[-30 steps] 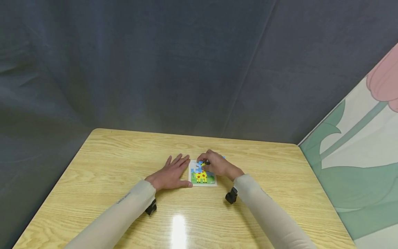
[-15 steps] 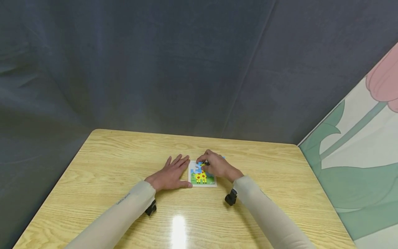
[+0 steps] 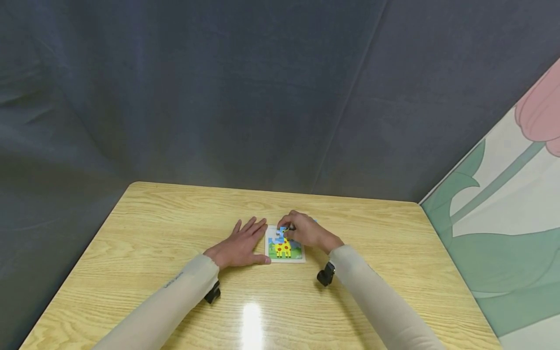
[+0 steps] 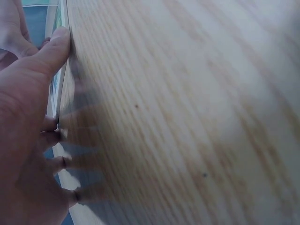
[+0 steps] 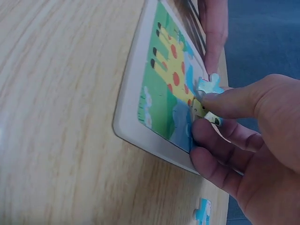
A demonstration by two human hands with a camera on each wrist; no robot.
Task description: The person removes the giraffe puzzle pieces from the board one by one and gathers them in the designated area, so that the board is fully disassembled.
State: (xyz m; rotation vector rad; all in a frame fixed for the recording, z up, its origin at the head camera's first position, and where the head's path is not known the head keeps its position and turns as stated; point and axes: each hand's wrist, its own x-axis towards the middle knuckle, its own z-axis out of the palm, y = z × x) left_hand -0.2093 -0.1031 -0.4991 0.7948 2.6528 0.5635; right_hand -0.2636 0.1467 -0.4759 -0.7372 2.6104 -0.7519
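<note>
A jigsaw puzzle board (image 3: pixel 286 260) with a pale rim lies on the wooden table. Its filled part pictures a yellow giraffe with red spots on green grass; the upper part is bare and pale. My left hand (image 3: pixel 239 247) lies flat at the board's left side, fingers spread, its thumb touching the lower left corner. Over the upper right of the board, my right hand (image 3: pixel 308 231) pinches a puzzle piece (image 5: pixel 209 85), blue with part of the giraffe's head. That piece sits tilted against the filled part in the right wrist view, partly hidden by thumb and fingers.
A loose blue puzzle piece (image 5: pixel 203 212) lies on the table (image 3: pixel 183 209) just beyond the board, mostly hidden behind my right hand in the head view. A dark curtain (image 3: pixel 245 97) hangs behind the table, and a flower-patterned cloth (image 3: pixel 516 209) is at the right.
My right hand makes small shifts in place, and the pinched piece changes its tilt a little over the board. My left hand and the board stay where they were.
</note>
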